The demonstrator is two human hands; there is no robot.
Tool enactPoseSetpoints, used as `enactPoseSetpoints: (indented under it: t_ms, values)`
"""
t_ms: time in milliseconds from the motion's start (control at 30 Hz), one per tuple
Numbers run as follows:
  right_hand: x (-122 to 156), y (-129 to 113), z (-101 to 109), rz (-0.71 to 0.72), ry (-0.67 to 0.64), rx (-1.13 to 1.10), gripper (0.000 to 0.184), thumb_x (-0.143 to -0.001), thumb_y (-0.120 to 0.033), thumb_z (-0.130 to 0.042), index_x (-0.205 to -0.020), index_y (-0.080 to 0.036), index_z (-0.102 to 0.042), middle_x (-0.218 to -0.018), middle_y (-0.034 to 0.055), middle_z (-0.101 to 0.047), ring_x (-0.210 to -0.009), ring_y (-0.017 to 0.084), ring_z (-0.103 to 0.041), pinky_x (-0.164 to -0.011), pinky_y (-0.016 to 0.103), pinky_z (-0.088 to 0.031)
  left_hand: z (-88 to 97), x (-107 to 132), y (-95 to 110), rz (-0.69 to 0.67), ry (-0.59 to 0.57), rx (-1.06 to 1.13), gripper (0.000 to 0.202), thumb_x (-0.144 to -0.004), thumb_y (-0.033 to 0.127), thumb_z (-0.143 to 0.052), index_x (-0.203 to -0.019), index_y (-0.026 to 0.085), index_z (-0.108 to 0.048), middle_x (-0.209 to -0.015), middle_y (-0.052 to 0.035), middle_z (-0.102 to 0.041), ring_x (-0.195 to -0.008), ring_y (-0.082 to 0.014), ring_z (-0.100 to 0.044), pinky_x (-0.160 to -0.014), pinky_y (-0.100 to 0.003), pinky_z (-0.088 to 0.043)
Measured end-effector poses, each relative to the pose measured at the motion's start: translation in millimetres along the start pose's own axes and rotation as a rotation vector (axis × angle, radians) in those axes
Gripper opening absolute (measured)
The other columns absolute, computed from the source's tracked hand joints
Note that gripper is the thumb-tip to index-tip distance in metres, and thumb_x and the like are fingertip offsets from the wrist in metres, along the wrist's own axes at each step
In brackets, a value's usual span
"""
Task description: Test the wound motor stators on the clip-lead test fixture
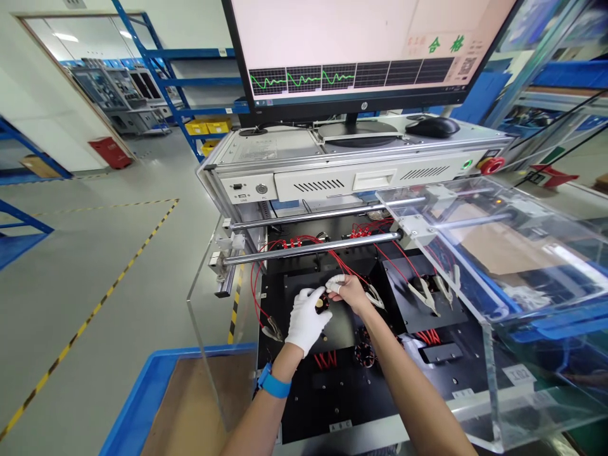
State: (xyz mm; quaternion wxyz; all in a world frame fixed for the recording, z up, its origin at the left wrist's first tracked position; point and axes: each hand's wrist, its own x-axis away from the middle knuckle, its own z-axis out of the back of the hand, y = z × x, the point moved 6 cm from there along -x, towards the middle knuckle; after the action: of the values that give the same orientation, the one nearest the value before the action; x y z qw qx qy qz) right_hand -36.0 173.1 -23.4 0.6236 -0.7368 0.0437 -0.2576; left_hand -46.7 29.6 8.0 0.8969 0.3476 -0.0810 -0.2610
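Observation:
My left hand (pixel 306 320), in a white glove with a blue wrist strap, is closed around a small round stator (pixel 323 304) with dark and copper-coloured parts. It holds it above the black panel of the test bench. My right hand (pixel 348 292), bare but for white covers on some fingertips, pinches at the upper right side of the stator; what lies between the fingertips is hidden. Close by on the right is a pale clip (pixel 375 296) on red wires. Another clip (pixel 272 329) lies left of my left hand. A second round wound part (pixel 365 348) rests below my right hand.
More pale clips (pixel 424 296) lie on the right panel. Steel rails (pixel 313 248) cross behind my hands. A clear acrylic cover (pixel 513 253) stands at the right. Behind are a monitor (pixel 361 104) showing green curves, a mouse (pixel 432 126) and a red stop button (pixel 491 166). A blue tray (pixel 137 386) sits lower left.

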Motion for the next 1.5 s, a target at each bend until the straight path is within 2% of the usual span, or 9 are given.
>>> enactPoseSetpoints:
  t_ms: [200, 367, 567, 667, 800, 933, 1167, 1367, 1500]
  values:
    - [10.5, -7.2, 18.8, 0.301, 0.111, 0.207, 0.029, -0.065, -0.035, -0.065, -0.085, -0.013, -0.067, -0.076, 0.0064, -0.066, -0.058, 0.015, -0.060, -0.050, 0.026, -0.052, 0.2, -1.0, -0.2, 0.013, -0.017, 0.014, 0.055, -0.066, 0.024, -0.061, -0.119, 0.030, -0.050, -0.110, -0.0018, -0.048, -0.102, -0.0195, -0.044, -0.088, -0.030, -0.040]
    - [28.5, -29.9, 5.4, 0.697, 0.116, 0.660, 0.021, -0.076, -0.020, -0.055, -0.092, -0.021, -0.069, -0.097, 0.0069, -0.064, -0.090, 0.019, -0.060, -0.084, 0.033, -0.048, 1.0, -0.9, 0.5, 0.024, -0.023, 0.004, 0.056, -0.065, 0.024, -0.062, -0.119, 0.030, -0.050, -0.110, -0.0017, -0.048, -0.102, -0.0191, -0.044, -0.089, -0.029, -0.040]
    - [27.0, -30.0, -8.5, 0.670, 0.127, 1.104, 0.022, -0.081, -0.015, -0.049, -0.093, -0.019, -0.067, -0.100, 0.0098, -0.062, -0.091, 0.020, -0.059, -0.081, 0.029, -0.046, 1.8, -2.0, 1.1, 0.005, -0.026, -0.008, 0.056, -0.065, 0.023, -0.062, -0.119, 0.028, -0.051, -0.110, -0.0023, -0.050, -0.101, -0.0197, -0.046, -0.090, -0.030, -0.039]
    - [20.7, -31.1, -17.1, 0.616, 0.126, 1.197, 0.020, -0.079, -0.013, -0.049, -0.087, -0.014, -0.067, -0.091, 0.0113, -0.064, -0.082, 0.020, -0.061, -0.074, 0.028, -0.046, 2.6, -2.6, 0.4, 0.001, -0.022, 0.001, 0.068, -0.063, 0.021, -0.063, -0.128, 0.024, -0.041, -0.111, -0.0050, -0.053, -0.103, -0.0213, -0.048, -0.090, -0.031, -0.039]
    - [17.7, -41.0, -34.5, 0.669, -0.182, 1.019, 0.017, -0.077, -0.011, -0.051, -0.077, -0.015, -0.068, -0.082, 0.0067, -0.066, -0.077, 0.017, -0.061, -0.071, 0.023, -0.044, 1.9, -1.7, -7.8, 0.120, -0.036, 0.082, 0.091, -0.061, 0.020, -0.066, -0.138, 0.022, -0.018, -0.108, -0.0081, -0.058, -0.101, -0.0220, -0.052, -0.086, -0.031, -0.040]
    - [23.3, -53.0, -36.4, 0.628, -0.373, 0.854, 0.015, -0.077, -0.018, -0.055, -0.077, -0.017, -0.070, -0.075, 0.0018, -0.068, -0.068, 0.013, -0.061, -0.065, 0.020, -0.042, 2.0, -0.3, -9.6, 0.155, -0.042, 0.111, 0.092, -0.061, 0.021, -0.067, -0.138, 0.022, -0.017, -0.109, -0.0095, -0.057, -0.102, -0.0221, -0.053, -0.085, -0.031, -0.040]
    - [21.7, -56.1, -41.7, 0.546, -0.119, 1.076, 0.012, -0.061, -0.010, -0.059, -0.051, -0.016, -0.063, -0.057, 0.0042, -0.063, -0.057, 0.015, -0.057, -0.057, 0.022, -0.038, 6.2, 1.7, -7.0, 0.160, -0.047, 0.044, 0.088, -0.063, 0.023, -0.067, -0.137, 0.023, -0.021, -0.103, -0.0105, -0.058, -0.095, -0.0239, -0.056, -0.080, -0.032, -0.042]
    - [21.8, -27.6, -15.8, 0.453, -0.155, 0.330, 0.022, -0.072, -0.034, -0.055, -0.070, -0.015, -0.066, -0.067, 0.0031, -0.064, -0.067, 0.015, -0.060, -0.067, 0.028, -0.048, 5.1, 4.5, -5.5, 0.113, -0.013, 0.119, 0.085, -0.064, 0.021, -0.066, -0.137, 0.023, -0.022, -0.112, -0.0101, -0.056, -0.105, -0.0219, -0.052, -0.089, -0.031, -0.039]
    - [41.6, -23.6, -18.2, 0.705, -0.117, 0.440, 0.014, -0.073, -0.030, -0.060, -0.074, -0.018, -0.067, -0.091, 0.0069, -0.065, -0.086, 0.018, -0.059, -0.080, 0.032, -0.047, 3.5, 6.0, -4.8, 0.131, 0.010, 0.023, 0.081, -0.067, 0.025, -0.063, -0.137, 0.022, -0.022, -0.106, -0.0106, -0.058, -0.098, -0.0233, -0.055, -0.082, -0.032, -0.042]
